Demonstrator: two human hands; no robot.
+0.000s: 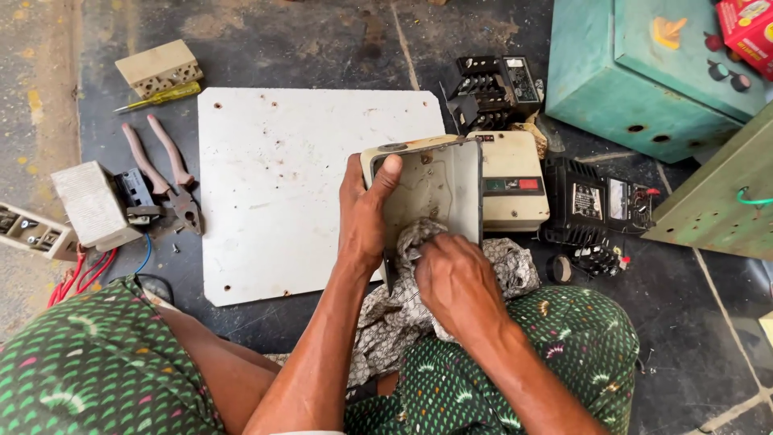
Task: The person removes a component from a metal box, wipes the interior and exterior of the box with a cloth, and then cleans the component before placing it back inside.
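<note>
My left hand [366, 211] grips the upper left corner of a cream metal box cover [435, 189], held upright with its hollow inside facing me. My right hand [457, 282] presses a patterned grey-white cloth [403, 310] into the lower part of the cover's inside. The cloth trails down over my lap between my knees, which are covered in green patterned fabric.
A white metal plate [290, 185] lies on the dark floor to the left. Pliers [165, 173], a yellow screwdriver [161, 97] and a wired white part [97, 205] lie further left. Black electrical parts [596, 205], a cream switch box [515, 181] and a teal cabinet [636, 72] sit right.
</note>
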